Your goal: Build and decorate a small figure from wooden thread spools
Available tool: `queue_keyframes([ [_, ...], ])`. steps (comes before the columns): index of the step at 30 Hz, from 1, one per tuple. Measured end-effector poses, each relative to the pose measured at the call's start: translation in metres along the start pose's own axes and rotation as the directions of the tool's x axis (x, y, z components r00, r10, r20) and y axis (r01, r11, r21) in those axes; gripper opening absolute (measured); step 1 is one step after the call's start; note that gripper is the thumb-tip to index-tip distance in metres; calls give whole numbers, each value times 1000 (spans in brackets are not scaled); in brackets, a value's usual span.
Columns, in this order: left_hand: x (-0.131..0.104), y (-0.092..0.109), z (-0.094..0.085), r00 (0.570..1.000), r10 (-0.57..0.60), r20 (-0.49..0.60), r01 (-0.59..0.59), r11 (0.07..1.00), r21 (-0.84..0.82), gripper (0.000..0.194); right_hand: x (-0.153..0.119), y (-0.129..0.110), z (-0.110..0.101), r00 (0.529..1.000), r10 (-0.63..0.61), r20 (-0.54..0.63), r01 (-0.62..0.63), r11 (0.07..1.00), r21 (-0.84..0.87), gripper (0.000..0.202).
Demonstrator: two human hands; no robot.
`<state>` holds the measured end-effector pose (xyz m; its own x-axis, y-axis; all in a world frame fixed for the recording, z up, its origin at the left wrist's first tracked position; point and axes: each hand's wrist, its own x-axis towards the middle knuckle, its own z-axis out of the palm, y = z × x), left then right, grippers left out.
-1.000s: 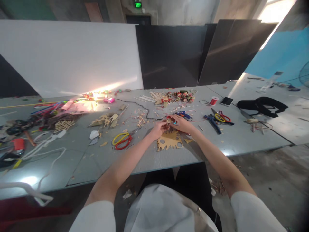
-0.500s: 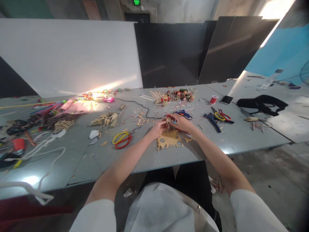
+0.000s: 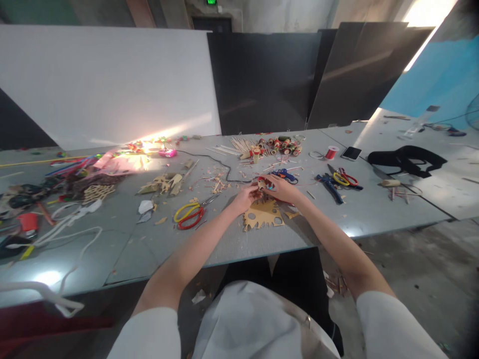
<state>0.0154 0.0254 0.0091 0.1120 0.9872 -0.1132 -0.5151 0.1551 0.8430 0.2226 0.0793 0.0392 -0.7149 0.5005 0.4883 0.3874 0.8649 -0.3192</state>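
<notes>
My left hand (image 3: 245,197) and my right hand (image 3: 281,189) meet over the middle of the table, fingers closed around one small tan and red piece (image 3: 261,185). The fingers cover most of it, so its shape is hard to make out. Beneath the hands lies a tan sheet (image 3: 263,214) with round holes and a jagged edge. A blue glue gun (image 3: 285,175) rests just behind my right hand. Yellow and red scissors (image 3: 190,215) lie open to the left of my left forearm.
Small red and tan figures (image 3: 280,145) and thin sticks (image 3: 241,145) lie behind the hands. Blue pliers (image 3: 331,188), more scissors (image 3: 344,178), a red spool (image 3: 331,153), a phone (image 3: 351,153) and a black strap (image 3: 406,160) are on the right. A black cable (image 3: 227,169) crosses the table.
The camera view has tilted very slightly. Both hands stay at the same place around the small piece.
</notes>
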Motion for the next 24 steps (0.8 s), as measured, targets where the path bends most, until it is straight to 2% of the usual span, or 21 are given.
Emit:
queue_keyframes([
  [9, -1, 0, 0, 1000, 0, -1, 0, 1000, -29, 18, 2, -6, -4, 1000, 0, 0, 0, 1000, 0, 59],
  [16, -4, 2, 2, 1000, 3, 6, -3, 1000, -30, 23, 1, -3, -3, 1000, -18, 12, 18, 1000, -7, 63],
  [24, -6, 4, 5, 1000, -11, -22, 10, 998, -58, 21, 1, -2, -2, 1000, 1, 8, -1, 1000, 8, 63],
])
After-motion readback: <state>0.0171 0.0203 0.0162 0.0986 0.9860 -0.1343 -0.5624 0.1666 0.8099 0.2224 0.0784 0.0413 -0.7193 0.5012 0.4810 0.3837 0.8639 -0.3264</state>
